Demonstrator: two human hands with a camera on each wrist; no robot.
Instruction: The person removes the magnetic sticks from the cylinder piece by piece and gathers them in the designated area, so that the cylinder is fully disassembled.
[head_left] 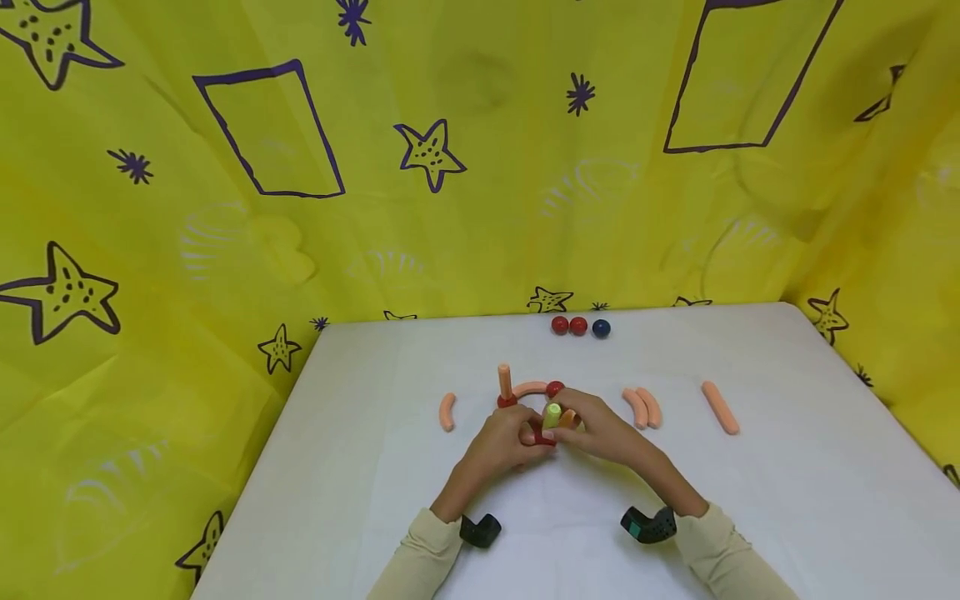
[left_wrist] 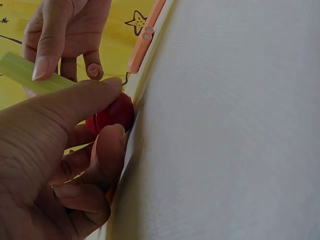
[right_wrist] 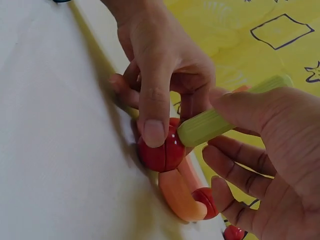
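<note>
My left hand (head_left: 497, 439) pinches a red ball (right_wrist: 161, 154) between thumb and fingers, low over the table. My right hand (head_left: 600, 427) holds a light green ribbed stick (right_wrist: 207, 126) between thumb and fingers, its end right at the ball. From that same ball a curved orange stick (right_wrist: 181, 195) runs to another red ball (right_wrist: 204, 200). Behind my hands, a curved peach stick (head_left: 530, 388) links that far ball to a third red ball (head_left: 507, 402), where a straight peach stick (head_left: 505, 380) stands upright. Fingers hide part of the joined pieces.
Two loose red balls (head_left: 568, 326) and a dark blue ball (head_left: 601, 328) lie at the table's back edge. One curved stick (head_left: 447, 412) is at left; two curved sticks (head_left: 642, 408) and a straight stick (head_left: 720, 407) lie at right. A yellow patterned cloth (head_left: 480, 233) hangs behind the white table (head_left: 337, 467).
</note>
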